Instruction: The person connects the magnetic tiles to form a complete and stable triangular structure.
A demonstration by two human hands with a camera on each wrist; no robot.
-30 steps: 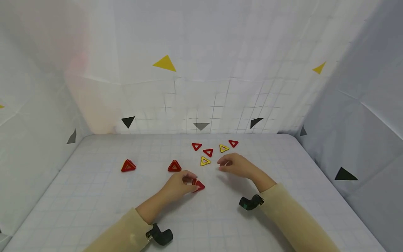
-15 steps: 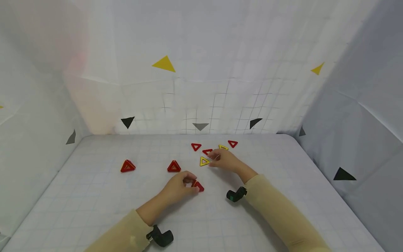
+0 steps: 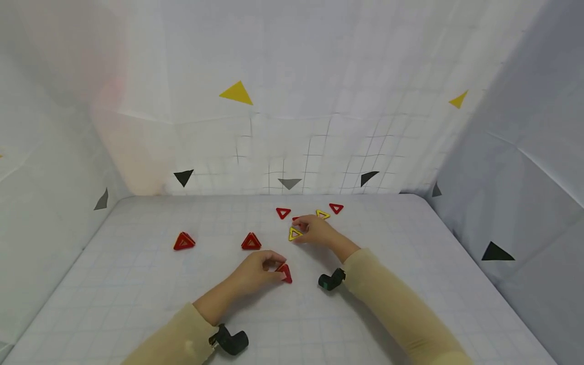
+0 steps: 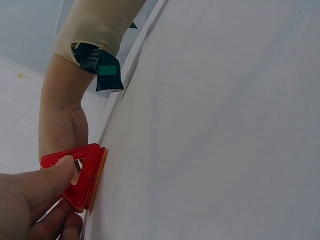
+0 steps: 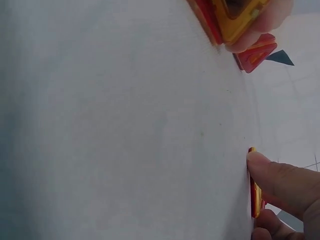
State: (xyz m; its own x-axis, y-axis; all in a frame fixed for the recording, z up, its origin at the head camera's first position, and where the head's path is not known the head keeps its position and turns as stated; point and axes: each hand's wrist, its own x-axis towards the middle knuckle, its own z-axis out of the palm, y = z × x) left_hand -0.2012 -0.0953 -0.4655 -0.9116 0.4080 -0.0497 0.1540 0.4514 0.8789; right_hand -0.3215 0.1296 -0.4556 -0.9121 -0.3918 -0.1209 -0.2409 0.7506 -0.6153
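red hollow-centred piece [image 4: 90, 172], glossy, pinched by left hand [image 3: 255, 271]; yellow triangle [image 3: 291, 234] seemingly pinched by right hand [image 3: 318, 231]

Two hands [image 3: 255, 271] [image 3: 317, 230] — three clusters [image 3: 184, 241], five single tiles [image 3: 291, 233]

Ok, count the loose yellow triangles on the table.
2: the nearer yellow triangle, at the right hand, and the farther yellow triangle, behind that hand. More may be hidden.
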